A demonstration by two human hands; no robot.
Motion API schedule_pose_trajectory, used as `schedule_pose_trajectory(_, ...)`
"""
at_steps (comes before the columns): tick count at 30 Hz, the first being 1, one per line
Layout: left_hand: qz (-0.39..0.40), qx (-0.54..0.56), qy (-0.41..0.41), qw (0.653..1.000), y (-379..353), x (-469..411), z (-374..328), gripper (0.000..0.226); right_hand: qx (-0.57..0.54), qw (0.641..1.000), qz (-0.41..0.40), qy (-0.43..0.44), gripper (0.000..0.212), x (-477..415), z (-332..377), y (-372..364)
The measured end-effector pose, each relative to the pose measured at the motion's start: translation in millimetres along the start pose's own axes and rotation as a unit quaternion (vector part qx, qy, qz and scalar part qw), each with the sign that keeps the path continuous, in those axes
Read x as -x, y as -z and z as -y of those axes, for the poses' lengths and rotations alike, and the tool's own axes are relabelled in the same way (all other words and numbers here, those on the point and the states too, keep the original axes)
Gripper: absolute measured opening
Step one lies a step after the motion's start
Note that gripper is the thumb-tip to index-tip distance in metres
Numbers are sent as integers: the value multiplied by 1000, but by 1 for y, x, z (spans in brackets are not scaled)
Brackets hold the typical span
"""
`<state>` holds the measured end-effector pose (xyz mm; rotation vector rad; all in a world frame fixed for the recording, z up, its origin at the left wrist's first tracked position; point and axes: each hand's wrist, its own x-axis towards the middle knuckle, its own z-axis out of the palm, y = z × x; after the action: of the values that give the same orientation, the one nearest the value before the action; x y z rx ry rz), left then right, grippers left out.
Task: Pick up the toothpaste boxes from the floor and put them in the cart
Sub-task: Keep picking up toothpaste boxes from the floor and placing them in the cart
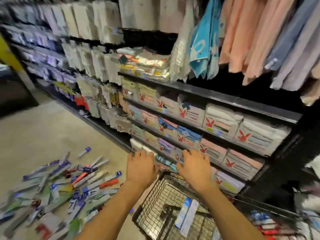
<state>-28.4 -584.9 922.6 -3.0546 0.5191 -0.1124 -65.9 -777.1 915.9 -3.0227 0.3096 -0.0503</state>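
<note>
frame is motion-blurred, small detail unreadable. far left: pile of toothpaste boxes scattered on the floor, mostly blue, white and green with a few red ones, overlapping at all angles. one stray box lies apart, just beyond the pile. above and behind, hanging packets fill the upper-left racks. centre: left hand palm down, fingers loosely spread, released, grasping nothing, over the far left corner of the cart; cannot tell if it touches the rim. cart is black wire mesh, just right of the pile. inside it a pale blue-white box lies on the mesh, long axis running roughly away from the camera; more may be under it, too blurred to tell. right hand same posture, palm down, fingers relaxed and spread, nothing in it, over the far right edge of the cart, close to the shelf front. right: black shelves stacked with packed towels carrying red rabbit logos. top right: clothes on a rail, pink, blue, grey. bottom right corner: blurred red and blue packs, kind unclear.
</note>
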Motion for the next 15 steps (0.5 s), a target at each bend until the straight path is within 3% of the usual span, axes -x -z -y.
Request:
schedule_pose_trajectory(9, 16, -4, 150, 989, -2, 69, 193, 45, -21, 992, 17, 123, 52, -9, 200, -20)
schedule_pose_trajectory(15, 48, 6, 198, 979, -30, 106, 313, 49, -42, 987, 56, 142, 52, -5, 309, -58)
